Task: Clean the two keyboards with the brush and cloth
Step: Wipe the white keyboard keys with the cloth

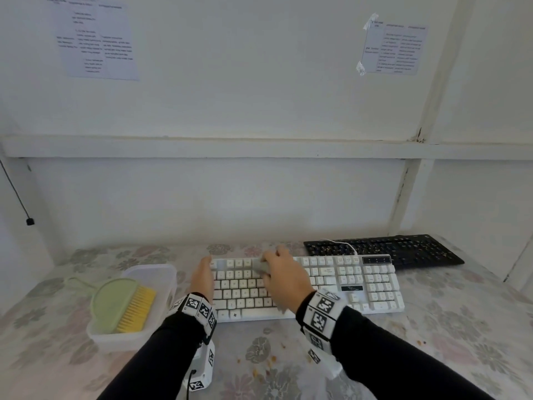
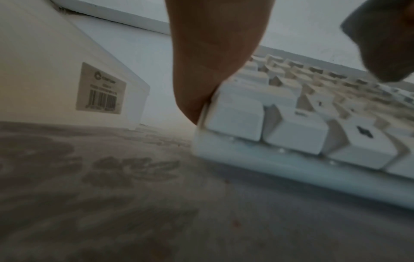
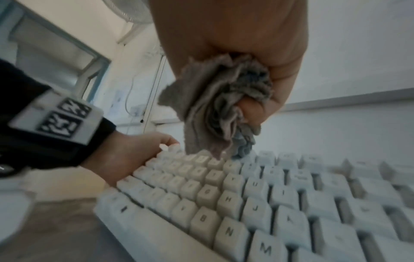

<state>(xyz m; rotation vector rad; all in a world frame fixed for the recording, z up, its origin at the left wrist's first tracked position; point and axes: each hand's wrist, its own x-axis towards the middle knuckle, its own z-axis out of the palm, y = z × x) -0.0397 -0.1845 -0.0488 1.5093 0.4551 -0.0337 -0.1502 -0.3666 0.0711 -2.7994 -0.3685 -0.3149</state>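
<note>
- Your right hand (image 1: pixel 284 280) has its fingers bunched round the grey cloth (image 3: pixel 221 106), and the loose folds hang down onto the upper key rows of the white keyboard (image 1: pixel 372 287).
- That keyboard's long axis runs 9 to 3 o'clock across the flowered tablecloth (image 1: pixel 450 336); from the cloth, most unwiped keys lie toward 3 o'clock, so I'd judge the wipe wants to travel along that axis, row by row.
- Your left hand (image 1: pixel 203 277) sits at the board's 9 o'clock end, fingers straight along the short edge, bracing it; good anchor if you push rightward.
- The black keyboard (image 1: pixel 383 249) lies at about 1 o'clock from your right hand, just behind the white one, angled slightly; your right hand is the nearer one to it.
- The green brush (image 1: pixel 121 306) with yellow bristles rests in the clear plastic tub (image 1: pixel 161 272) at 9 o'clock, just beside your left hand and nearer that hand.
- Crumbs (image 1: pixel 272 358) dot the cloth at 6 o'clock, in front of the white board.
- The head view hides most of the rag under your knuckles; the right wrist view shows it crumpled, with its tip touching the keys.
- Only the left wrist view shows your finger (image 2: pixel 212 58) pressed flush against the board's corner, and the tub's barcode label (image 2: pixel 100 88).
</note>
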